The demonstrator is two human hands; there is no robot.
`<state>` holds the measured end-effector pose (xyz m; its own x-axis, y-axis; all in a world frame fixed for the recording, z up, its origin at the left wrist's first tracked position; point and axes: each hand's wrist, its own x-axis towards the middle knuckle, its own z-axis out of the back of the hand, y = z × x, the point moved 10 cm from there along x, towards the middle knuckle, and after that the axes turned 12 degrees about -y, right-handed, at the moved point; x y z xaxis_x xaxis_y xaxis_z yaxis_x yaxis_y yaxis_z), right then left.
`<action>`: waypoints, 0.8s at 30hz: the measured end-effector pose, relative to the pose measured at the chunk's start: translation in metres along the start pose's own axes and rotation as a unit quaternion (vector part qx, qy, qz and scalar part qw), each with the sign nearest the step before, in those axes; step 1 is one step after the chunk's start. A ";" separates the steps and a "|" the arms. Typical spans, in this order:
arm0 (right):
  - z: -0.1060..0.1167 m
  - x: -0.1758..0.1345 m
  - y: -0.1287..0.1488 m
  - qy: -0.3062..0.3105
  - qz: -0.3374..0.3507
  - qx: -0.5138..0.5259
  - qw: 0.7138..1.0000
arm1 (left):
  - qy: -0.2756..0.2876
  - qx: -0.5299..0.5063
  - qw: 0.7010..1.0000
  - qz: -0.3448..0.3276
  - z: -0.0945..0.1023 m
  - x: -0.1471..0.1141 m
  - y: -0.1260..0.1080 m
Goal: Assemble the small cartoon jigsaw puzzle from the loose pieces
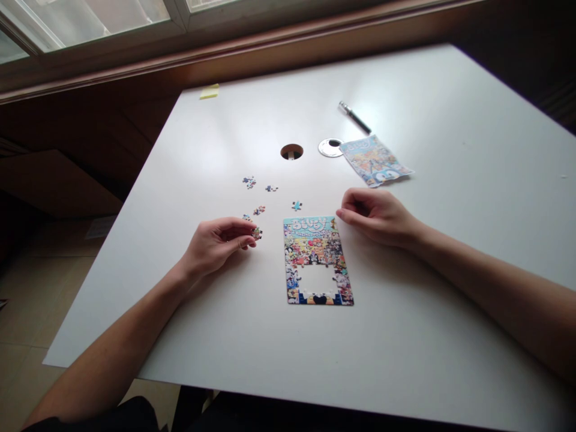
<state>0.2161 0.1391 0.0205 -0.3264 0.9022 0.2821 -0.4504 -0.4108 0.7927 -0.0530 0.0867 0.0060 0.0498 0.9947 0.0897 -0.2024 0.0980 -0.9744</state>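
Observation:
Between my hands lies a colourful jigsaw puzzle (pixel 315 240) with a lettered blue top and a white gap in its lower middle. My left hand (pixel 218 243), to its left, pinches a small puzzle piece (pixel 257 233) between thumb and fingers. Close by that hand are a few loose pieces (pixel 259 210). A light-blue puzzle piece (pixel 296 206) sits just above the jigsaw's top edge. My right hand (pixel 375 215) rests with curled fingers by the jigsaw's upper right corner; whether anything is inside the curl is hidden.
A printed packet (pixel 377 161) lies behind my right hand, beside a black pen (pixel 355 117). The white table (pixel 252 336) has a round hole (pixel 291 152), with its silver ring cover (pixel 330 148) nearby. A yellow sticky note (pixel 209 91) is at the far edge, below the window.

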 end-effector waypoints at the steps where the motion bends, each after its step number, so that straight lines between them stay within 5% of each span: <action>1: 0.000 0.000 0.000 0.001 -0.001 0.001 1.000 | 0.000 0.002 1.000 -0.006 0.000 0.000 -0.001; 24: -0.001 -0.001 0.000 0.003 0.005 0.003 1.000 | 0.022 0.002 0.999 -0.026 -0.006 0.000 -0.007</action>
<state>0.2161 0.1383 0.0197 -0.3350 0.8976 0.2866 -0.4416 -0.4182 0.7938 -0.0461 0.0854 0.0120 0.1028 0.9859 0.1320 -0.2026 0.1506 -0.9676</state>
